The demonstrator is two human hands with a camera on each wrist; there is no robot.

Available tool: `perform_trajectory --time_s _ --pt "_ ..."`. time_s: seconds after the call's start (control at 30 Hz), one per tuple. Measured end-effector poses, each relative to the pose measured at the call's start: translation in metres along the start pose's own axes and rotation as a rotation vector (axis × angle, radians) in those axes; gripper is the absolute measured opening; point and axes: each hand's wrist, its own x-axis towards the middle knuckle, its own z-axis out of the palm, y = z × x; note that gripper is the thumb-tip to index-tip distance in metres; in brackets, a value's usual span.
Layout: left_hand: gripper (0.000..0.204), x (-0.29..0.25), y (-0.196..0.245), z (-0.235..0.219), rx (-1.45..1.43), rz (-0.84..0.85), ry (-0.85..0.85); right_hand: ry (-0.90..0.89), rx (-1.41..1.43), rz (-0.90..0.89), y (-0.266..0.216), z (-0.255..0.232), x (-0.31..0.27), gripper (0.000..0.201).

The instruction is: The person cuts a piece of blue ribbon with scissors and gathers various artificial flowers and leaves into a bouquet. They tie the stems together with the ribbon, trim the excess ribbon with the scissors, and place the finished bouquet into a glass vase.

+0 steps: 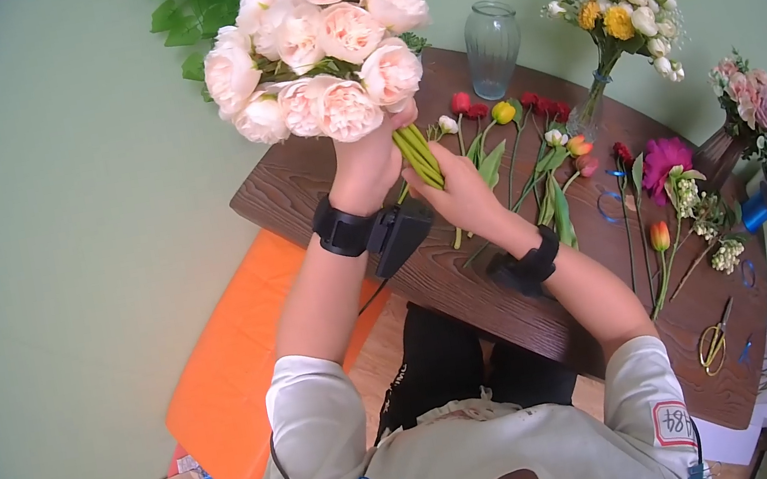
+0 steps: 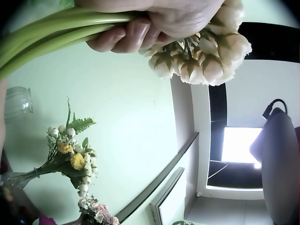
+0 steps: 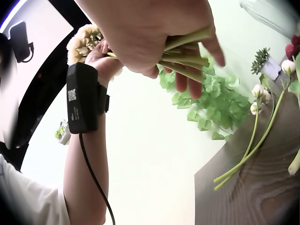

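A bouquet of pale pink peonies (image 1: 339, 34) is held up over the far left of the table, heads upward. My left hand (image 1: 369, 163) grips its green stems (image 1: 418, 158) just under the blooms; in the left wrist view its fingers (image 2: 136, 35) curl round them. Lower down, my right hand (image 1: 459, 191) holds the same bundle near its cut ends. In the right wrist view the stem ends (image 3: 187, 61) stick out between the palm and fingers.
On the brown table (image 1: 528, 312) lie loose tulips (image 1: 579, 146), a magenta flower (image 1: 665, 164) and scissors (image 1: 715, 341). A glass vase (image 1: 494, 54) stands at the back, beside a vase of white and yellow flowers (image 1: 615, 18). Blue ribbon spool (image 1: 759, 207) sits right. An orange cover (image 1: 232, 366) is at left.
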Motion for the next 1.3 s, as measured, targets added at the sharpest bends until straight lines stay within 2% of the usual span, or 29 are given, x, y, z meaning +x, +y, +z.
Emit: perform_trajectory --time_s 0.03,0.1,0.13,0.17,0.2,0.23,0.27,0.4,0.5,0.6,0.67,0.73,0.8,0.83,0.9,0.93,0.97,1.03,1.07,1.13,1.2,1.23,1.27,1.3 --pt "0.014 -0.002 -0.003 -0.003 0.001 0.001 -0.001 0.001 0.0 -0.002 -0.001 0.0 0.0 0.03" --pt "0.016 -0.005 -0.009 -0.008 0.014 -0.086 0.198 0.07 -0.014 -0.037 -0.004 0.0 -0.001 0.02" --pt "0.018 -0.004 -0.008 -0.011 0.0 -0.089 0.113 0.069 -0.012 -0.04 -0.004 0.001 -0.001 0.02" --pt "0.018 -0.004 -0.01 -0.011 0.003 -0.086 0.114 0.087 0.011 -0.01 -0.002 0.002 -0.002 0.02" --pt "0.008 -0.004 -0.017 -0.007 0.125 -0.079 0.206 0.106 0.034 0.02 0.0 0.003 -0.003 0.021" --pt "0.02 -0.002 -0.017 0.003 0.247 -0.071 0.297 0.105 0.035 0.019 0.001 0.004 -0.004 0.021" --pt "0.022 -0.001 -0.016 0.007 0.227 -0.084 0.307 0.095 0.053 0.081 0.002 0.005 -0.006 0.023" --pt "0.021 -0.002 -0.014 0.014 0.205 -0.102 0.278 0.054 0.089 0.232 -0.001 0.006 -0.009 0.029" --pt "0.02 -0.002 -0.009 0.021 0.208 -0.123 0.269 0.048 0.131 0.253 0.0 0.008 -0.009 0.031" --pt "0.015 -0.002 -0.005 0.023 0.251 -0.157 0.25 0.112 0.123 0.18 0.002 0.01 -0.009 0.031" --pt "0.006 -0.002 -0.006 0.014 0.423 -0.13 0.261 0.132 0.128 0.151 0.007 0.01 -0.006 0.031" --pt "0.004 -0.004 -0.005 0.011 0.398 -0.088 0.251 0.152 0.132 0.12 0.011 0.009 -0.003 0.032" --pt "0.018 -0.01 -0.004 0.004 0.312 -0.058 0.225 0.151 0.117 0.085 0.015 0.01 -0.003 0.031" --pt "0.018 -0.013 -0.002 0.001 0.311 -0.057 0.224 0.152 0.116 0.084 0.018 0.011 -0.002 0.031" --pt "0.029 -0.019 0.0 -0.004 1.486 0.224 -0.15 0.146 0.146 0.034 0.023 0.013 -0.001 0.03" --pt "0.037 -0.018 -0.002 -0.004 1.458 0.178 -0.13 0.146 0.145 0.034 0.02 0.013 -0.002 0.03" --pt "0.037 -0.019 -0.004 -0.004 1.457 0.178 -0.13 0.121 0.14 0.041 0.017 0.012 -0.005 0.03" --pt "0.038 -0.02 -0.002 0.002 1.261 0.093 -0.058 0.096 0.134 0.05 0.015 0.011 -0.006 0.03" --pt "0.036 -0.018 -0.001 0.001 1.437 0.165 -0.112 0.075 0.159 0.066 0.015 0.011 -0.007 0.03" --pt "0.028 -0.02 0.0 -0.001 1.437 0.193 -0.12 0.053 0.187 0.083 0.017 0.012 -0.008 0.031" --pt "0.02 -0.018 -0.002 -0.006 1.438 0.225 -0.131 -0.042 0.186 0.114 0.022 0.009 -0.008 0.03" --pt "0.012 -0.014 -0.003 -0.009 0.96 0.015 -0.006 -0.042 0.186 0.114 0.018 0.006 -0.008 0.03" --pt "0.005 -0.013 -0.005 -0.01 0.474 -0.18 0.109 -0.122 0.167 0.123 0.014 0.002 -0.009 0.025" --pt "0.005 -0.012 -0.007 -0.011 0.474 -0.181 0.109 -0.202 0.147 0.132 0.01 -0.002 -0.01 0.021"
